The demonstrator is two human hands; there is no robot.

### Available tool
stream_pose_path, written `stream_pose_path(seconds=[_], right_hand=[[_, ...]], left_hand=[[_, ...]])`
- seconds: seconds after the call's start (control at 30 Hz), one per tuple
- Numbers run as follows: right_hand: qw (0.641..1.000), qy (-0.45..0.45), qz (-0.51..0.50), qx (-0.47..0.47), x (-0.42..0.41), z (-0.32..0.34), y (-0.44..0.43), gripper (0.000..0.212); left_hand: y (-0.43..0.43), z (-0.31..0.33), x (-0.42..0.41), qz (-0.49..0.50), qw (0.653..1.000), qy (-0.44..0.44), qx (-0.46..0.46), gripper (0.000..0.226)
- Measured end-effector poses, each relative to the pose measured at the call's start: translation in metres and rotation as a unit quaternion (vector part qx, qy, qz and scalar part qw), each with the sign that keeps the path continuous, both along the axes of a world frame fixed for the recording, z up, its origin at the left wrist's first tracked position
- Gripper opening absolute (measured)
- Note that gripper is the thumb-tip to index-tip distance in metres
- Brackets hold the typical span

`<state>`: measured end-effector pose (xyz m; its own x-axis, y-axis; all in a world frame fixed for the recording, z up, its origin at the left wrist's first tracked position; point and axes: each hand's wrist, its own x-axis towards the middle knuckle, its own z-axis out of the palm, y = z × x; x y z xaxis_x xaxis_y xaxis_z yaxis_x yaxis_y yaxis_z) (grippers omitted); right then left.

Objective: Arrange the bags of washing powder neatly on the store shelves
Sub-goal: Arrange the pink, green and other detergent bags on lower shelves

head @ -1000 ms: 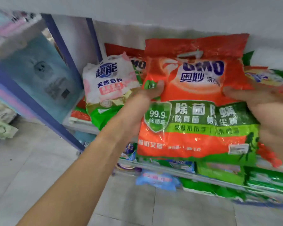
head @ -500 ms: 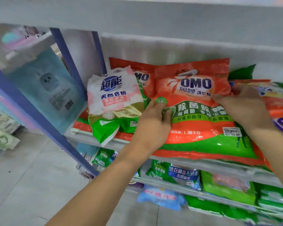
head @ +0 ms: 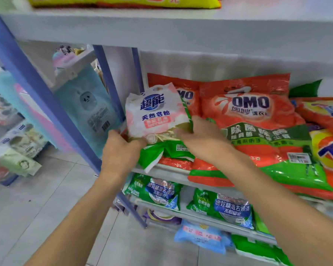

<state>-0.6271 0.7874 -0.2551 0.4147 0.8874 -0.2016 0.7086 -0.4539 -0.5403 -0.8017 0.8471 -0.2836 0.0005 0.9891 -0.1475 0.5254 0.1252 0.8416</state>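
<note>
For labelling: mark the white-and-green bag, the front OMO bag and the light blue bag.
white-and-green bag [head: 154, 120], head view, white front panel.
front OMO bag [head: 251, 102], head view, on the logo.
light blue bag [head: 202, 238], head view, middle of its front.

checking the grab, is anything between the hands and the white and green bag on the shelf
Nothing visible. The left hand holds the white and green bag at its left edge, the right hand at its right edge, next to the OMO bag.

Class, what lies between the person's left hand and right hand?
In the head view, the crumpled white, pink and green washing-powder bag lies between the left hand and right hand, gripped by both.
</note>
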Motion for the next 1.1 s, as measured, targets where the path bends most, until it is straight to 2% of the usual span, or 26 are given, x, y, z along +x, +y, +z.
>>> stream_pose_path(seconds=[0.07,0.1,0.13,0.2,0.3,0.37,0.43,0.5,0.53,0.67,0.77,0.87,0.93,1.03,1.1], right_hand=[[1.000,-0.012,-0.013,-0.024,-0.011,-0.008,0.014,0.091],[1.000,-0.001,-0.030,-0.006,-0.013,-0.010,0.020,0.100],[0.998,0.032,-0.053,0.011,-0.014,-0.007,0.023,0.099],[0.980,0.171,-0.093,0.037,-0.011,0.000,0.030,0.076],[0.911,0.398,-0.088,0.060,-0.010,0.016,0.036,0.040],[0.871,0.480,-0.088,0.054,-0.016,0.023,0.032,0.035],[0.840,0.535,-0.085,0.042,-0.023,0.027,0.014,0.022],[0.808,0.585,-0.068,0.031,-0.029,0.024,-0.014,0.018],[0.797,0.601,-0.060,0.036,-0.032,0.021,-0.029,0.024],[0.785,0.612,-0.023,0.091,-0.035,0.017,-0.079,0.071],[0.797,0.588,-0.030,0.135,-0.025,0.021,-0.110,0.079],[0.773,0.598,-0.090,0.193,-0.017,0.020,-0.133,0.071],[0.745,0.614,-0.147,0.214,-0.018,0.022,-0.149,0.065],[0.729,0.605,-0.209,0.243,-0.015,0.027,-0.189,0.059],[0.708,0.605,-0.241,0.274,-0.005,0.031,-0.225,0.049]], left_hand=[[0.004,0.005,-0.005,-0.011,0.998,-0.039,-0.046,0.035],[0.005,0.007,-0.006,-0.018,0.993,-0.078,-0.081,0.027],[0.006,0.009,-0.008,-0.024,0.984,-0.127,-0.124,0.025],[0.005,0.012,-0.012,-0.022,0.956,-0.204,-0.210,0.028],[0.002,0.020,-0.026,-0.054,0.911,-0.296,-0.281,0.033],[0.002,0.025,-0.036,-0.078,0.870,-0.376,-0.310,0.038],[-0.005,0.030,-0.046,-0.087,0.846,-0.402,-0.340,0.038],[-0.018,0.030,-0.050,-0.097,0.830,-0.421,-0.354,0.048],[-0.026,0.028,-0.049,-0.105,0.826,-0.433,-0.345,0.051],[-0.049,0.024,-0.040,-0.106,0.816,-0.489,-0.288,0.050],[-0.062,0.030,-0.037,-0.135,0.829,-0.476,-0.262,0.045],[-0.081,0.041,-0.030,-0.186,0.855,-0.430,-0.226,0.043],[-0.099,0.053,-0.019,-0.219,0.863,-0.406,-0.204,0.050],[-0.134,0.071,0.006,-0.248,0.875,-0.368,-0.192,0.067],[-0.160,0.085,0.028,-0.270,0.882,-0.345,-0.173,0.065]])
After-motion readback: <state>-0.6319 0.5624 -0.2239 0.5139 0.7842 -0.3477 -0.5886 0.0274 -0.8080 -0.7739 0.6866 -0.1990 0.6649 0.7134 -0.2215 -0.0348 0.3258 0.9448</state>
